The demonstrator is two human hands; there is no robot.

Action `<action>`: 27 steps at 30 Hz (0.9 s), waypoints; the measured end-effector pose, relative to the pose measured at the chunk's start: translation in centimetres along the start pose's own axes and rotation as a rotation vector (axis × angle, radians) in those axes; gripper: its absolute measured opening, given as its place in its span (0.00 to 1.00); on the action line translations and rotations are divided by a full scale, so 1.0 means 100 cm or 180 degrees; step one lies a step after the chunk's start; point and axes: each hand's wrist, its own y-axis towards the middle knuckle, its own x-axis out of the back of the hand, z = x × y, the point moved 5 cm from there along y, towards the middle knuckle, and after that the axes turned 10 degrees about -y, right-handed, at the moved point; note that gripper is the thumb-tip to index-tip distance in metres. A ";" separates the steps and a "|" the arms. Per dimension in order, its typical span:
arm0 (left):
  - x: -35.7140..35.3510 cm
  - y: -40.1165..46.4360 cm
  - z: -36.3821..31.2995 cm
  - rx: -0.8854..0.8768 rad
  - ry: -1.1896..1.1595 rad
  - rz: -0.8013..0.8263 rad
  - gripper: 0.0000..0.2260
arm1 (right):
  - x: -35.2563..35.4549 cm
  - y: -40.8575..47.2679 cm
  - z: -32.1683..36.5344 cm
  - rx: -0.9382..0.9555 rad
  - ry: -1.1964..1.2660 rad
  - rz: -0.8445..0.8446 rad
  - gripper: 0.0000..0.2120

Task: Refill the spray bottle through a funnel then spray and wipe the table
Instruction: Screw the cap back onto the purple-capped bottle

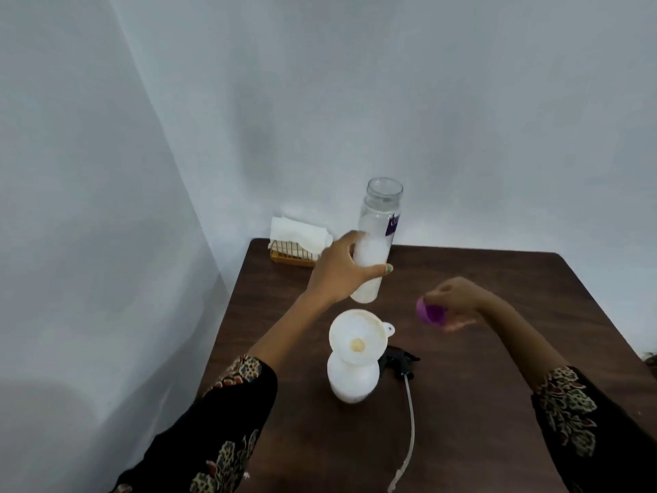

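My left hand [341, 268] wraps the clear uncapped plastic bottle of white liquid [375, 243], upright just behind the white plastic funnel [357, 336]. My right hand [457, 302] pinches its purple cap [430, 313], off to the side. The funnel sits loosely in the white spray bottle [352, 380] on the dark wooden table [497, 350]. Tip too fast and I'd guess the funnel floods or tilts, spilling onto the black trigger head [400, 361] beside it.

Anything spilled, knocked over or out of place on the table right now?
No spill shows. The spray head lies on the table with its tube trailing, as expected while the funnel sits in the spray bottle. The refill bottle is open and upright.
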 end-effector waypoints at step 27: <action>0.013 0.007 -0.010 0.0079 0.0339 -0.0264 0.32 | 0.078 -0.099 0.189 0.2940 -0.0149 -0.1382 0.21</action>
